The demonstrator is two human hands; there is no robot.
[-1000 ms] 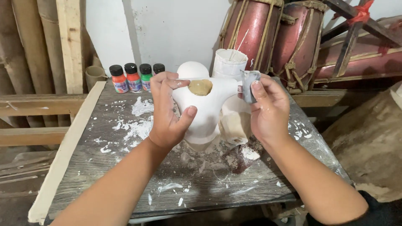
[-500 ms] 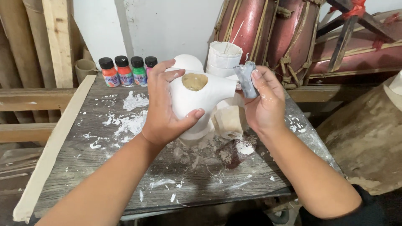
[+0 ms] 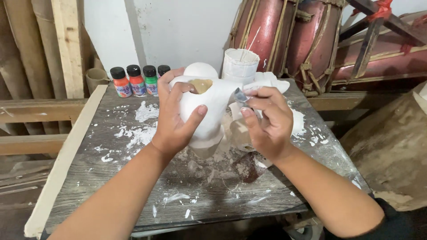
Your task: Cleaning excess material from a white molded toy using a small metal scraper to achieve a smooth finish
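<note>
I have a single view here, from the camera on the person's head. It looks forward and steeply down over the grey, plaster-spattered wooden tabletop point(image 3: 111, 178), close enough that both forearms enter from the bottom edge. It faces the white wall point(image 3: 178, 31) behind the table, with red rope-laced drums point(image 3: 284, 40) at upper right. No second view shares the scene.
</note>
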